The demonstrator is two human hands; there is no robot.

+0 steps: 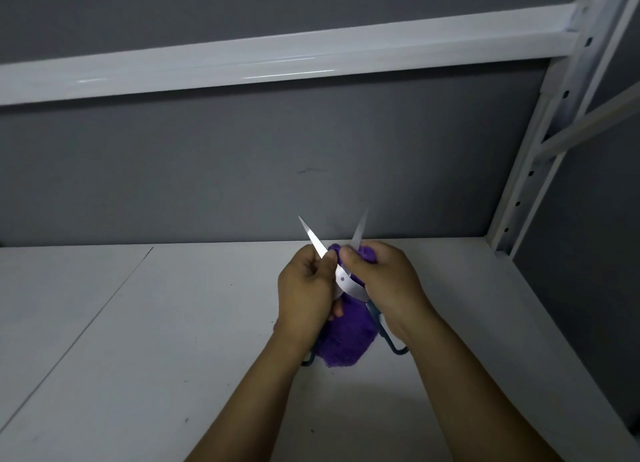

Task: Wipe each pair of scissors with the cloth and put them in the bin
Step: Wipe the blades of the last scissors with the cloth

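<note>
Here the scissors (pixel 343 282) were held above the shelf (pixel 173 323), blades spread in a V pointing away from the person, handles toward them. The left hand (pixel 304 290) gripped one blade. The right hand (pixel 382 276) pinched the purple cloth (pixel 343 344) round the other, apparently near its base.

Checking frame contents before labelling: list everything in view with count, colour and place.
scissors: one pair, silver blades spread open, dark blue-grey handles, held above the table between both hands
cloth: one, purple, fluffy, bunched around the scissors
table: one, white, lower half of the view
beam: one, white, across the top
upright post: one, white, with holes, at right
wall: grey, behind
bin: none in view
left hand: grips the left blade
right hand: holds the cloth at the right blade
</note>
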